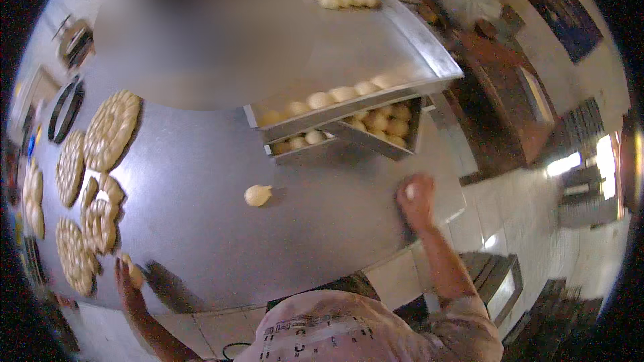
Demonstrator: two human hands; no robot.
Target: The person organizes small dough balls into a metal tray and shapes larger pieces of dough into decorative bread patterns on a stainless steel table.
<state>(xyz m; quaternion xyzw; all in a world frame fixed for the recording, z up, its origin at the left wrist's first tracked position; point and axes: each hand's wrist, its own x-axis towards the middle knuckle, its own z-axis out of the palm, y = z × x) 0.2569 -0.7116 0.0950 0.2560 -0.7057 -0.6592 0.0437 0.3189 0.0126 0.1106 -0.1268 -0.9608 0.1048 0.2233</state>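
Observation:
My left hand (126, 284) is at the near left of the metal table, fingers closed around the side of a small piece of dough (135, 275). At the right side of the table, my right hand (417, 202) is held in a fist, thumb side up. A pale lump that looks like dough shows at the top of this fist; the rest of it is hidden. Between the hands, farther back, lies a single dough ball (257, 196) with a small pinched tail on its right. Shaped dough clusters (100, 224) lie just beyond my left hand.
A large metal tray (429, 47) with dough balls (320, 100) rests on smaller trays (386, 149) of dough at the back. Rounds of clustered dough (113, 131) and a dark ring (66, 110) line the left side of the table (201, 241). A blurred oval hides the far left.

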